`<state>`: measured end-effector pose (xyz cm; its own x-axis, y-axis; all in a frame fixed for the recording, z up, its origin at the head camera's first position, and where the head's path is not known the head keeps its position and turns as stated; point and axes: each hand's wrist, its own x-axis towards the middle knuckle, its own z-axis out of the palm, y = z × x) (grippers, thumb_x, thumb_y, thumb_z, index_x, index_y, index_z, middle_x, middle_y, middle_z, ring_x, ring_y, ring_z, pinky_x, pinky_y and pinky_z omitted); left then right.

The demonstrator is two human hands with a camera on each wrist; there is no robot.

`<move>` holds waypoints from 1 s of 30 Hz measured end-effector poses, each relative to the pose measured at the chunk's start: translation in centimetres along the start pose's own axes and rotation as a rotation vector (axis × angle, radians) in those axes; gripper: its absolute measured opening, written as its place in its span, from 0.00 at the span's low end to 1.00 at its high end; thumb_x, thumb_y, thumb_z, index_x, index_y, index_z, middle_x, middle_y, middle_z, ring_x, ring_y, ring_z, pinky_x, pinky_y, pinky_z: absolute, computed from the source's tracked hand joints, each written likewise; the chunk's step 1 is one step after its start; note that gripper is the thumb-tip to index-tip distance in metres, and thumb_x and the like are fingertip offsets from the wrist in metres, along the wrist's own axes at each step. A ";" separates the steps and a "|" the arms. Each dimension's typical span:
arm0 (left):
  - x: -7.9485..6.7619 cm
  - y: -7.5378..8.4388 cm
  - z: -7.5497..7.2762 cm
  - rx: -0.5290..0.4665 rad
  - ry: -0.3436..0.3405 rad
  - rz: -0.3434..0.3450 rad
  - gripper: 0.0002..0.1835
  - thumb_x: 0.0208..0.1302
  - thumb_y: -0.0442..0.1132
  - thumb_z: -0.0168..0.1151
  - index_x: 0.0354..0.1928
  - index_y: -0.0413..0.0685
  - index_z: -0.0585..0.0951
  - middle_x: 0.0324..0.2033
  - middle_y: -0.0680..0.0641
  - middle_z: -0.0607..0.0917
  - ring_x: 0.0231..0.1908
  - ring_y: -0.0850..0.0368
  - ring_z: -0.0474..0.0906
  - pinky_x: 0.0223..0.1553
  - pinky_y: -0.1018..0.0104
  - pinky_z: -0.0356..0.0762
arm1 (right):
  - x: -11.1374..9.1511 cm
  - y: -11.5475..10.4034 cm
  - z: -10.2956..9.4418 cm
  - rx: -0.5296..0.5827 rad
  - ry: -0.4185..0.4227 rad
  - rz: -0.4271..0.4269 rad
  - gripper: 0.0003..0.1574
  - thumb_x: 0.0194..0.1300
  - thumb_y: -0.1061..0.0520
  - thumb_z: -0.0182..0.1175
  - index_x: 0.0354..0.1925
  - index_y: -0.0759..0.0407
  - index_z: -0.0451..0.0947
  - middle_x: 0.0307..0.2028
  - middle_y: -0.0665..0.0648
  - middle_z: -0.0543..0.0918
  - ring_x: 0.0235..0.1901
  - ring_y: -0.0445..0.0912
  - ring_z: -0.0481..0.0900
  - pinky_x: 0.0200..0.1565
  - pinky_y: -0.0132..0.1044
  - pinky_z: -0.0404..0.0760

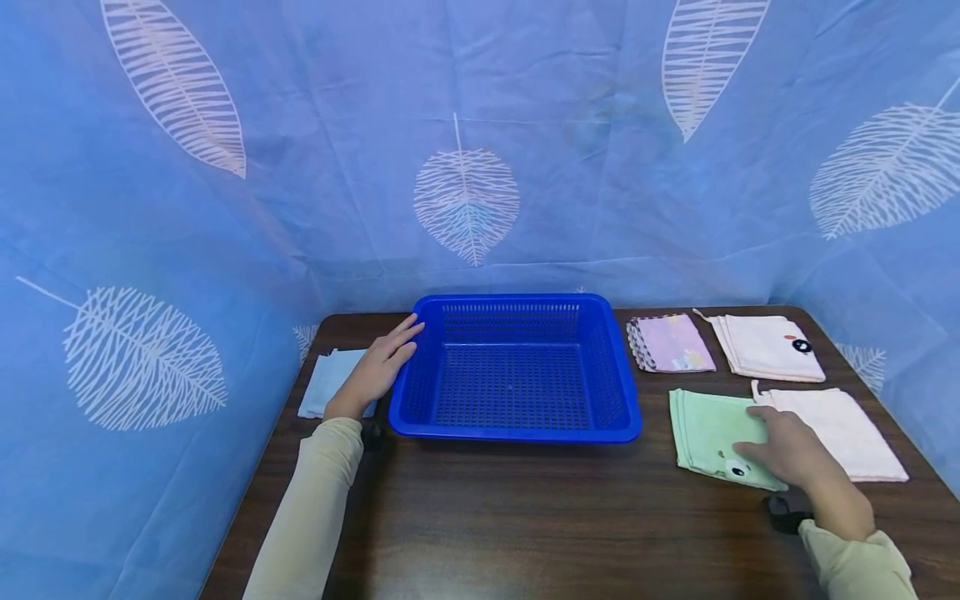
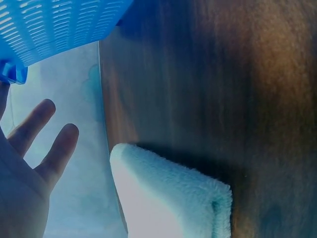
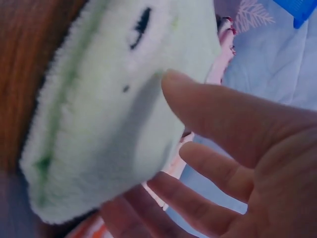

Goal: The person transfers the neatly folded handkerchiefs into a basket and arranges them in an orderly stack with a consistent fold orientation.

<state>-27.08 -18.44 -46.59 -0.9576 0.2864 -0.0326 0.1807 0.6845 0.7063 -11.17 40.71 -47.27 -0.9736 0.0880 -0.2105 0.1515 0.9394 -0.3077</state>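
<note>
A blue plastic basket (image 1: 512,435) with slotted sides sits in the middle of the table. My left hand (image 1: 380,371) is at its left rim, fingers extended; in the left wrist view the fingers (image 2: 59,148) reach up towards the rim. Partly hidden below that hand lies a folded light blue towel (image 1: 330,379). On the right, my right hand (image 1: 791,446) is over the edge of a folded green towel (image 1: 708,425) with an embroidered eye. Its thumb and fingers are spread, the fingertips close to the towel's edge (image 3: 109,148); whether they touch it I cannot tell.
Beside the green towel lies a folded white towel (image 1: 855,433), partly behind the right hand. Farther back are a pink-purple patterned towel (image 1: 671,342) and another white towel (image 1: 765,346) with a black-eyed design. A blue leaf-print cloth (image 1: 540,192) hangs around the dark wooden table (image 1: 510,517).
</note>
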 end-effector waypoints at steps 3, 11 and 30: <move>-0.2 0.0 0.0 0.012 0.003 0.010 0.27 0.77 0.66 0.37 0.75 0.85 0.60 0.79 0.70 0.52 0.83 0.45 0.44 0.74 0.24 0.45 | 0.1 -0.2 0.3 0.009 0.016 -0.016 0.45 0.59 0.56 0.70 0.61 0.87 0.63 0.55 0.90 0.67 0.55 0.81 0.67 0.57 0.73 0.70; -0.1 0.0 0.1 0.036 0.007 0.038 0.26 0.80 0.63 0.37 0.76 0.80 0.61 0.80 0.68 0.53 0.82 0.45 0.45 0.76 0.27 0.42 | 0.4 -0.8 1.0 0.047 0.048 0.025 0.49 0.59 0.57 0.71 0.65 0.85 0.61 0.58 0.90 0.65 0.59 0.81 0.64 0.59 0.74 0.68; -0.2 0.2 0.0 0.033 0.012 0.038 0.26 0.79 0.64 0.37 0.76 0.83 0.60 0.80 0.70 0.52 0.83 0.46 0.45 0.76 0.28 0.43 | 0.7 -0.9 1.0 0.139 0.022 0.165 0.68 0.57 0.53 0.74 0.73 0.85 0.41 0.63 0.91 0.58 0.60 0.82 0.62 0.59 0.73 0.69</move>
<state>-26.84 -18.39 -46.47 -0.9525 0.3045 0.0028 0.2243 0.6953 0.6829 -11.80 39.60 -48.10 -0.9371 0.2450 -0.2487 0.3293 0.8571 -0.3961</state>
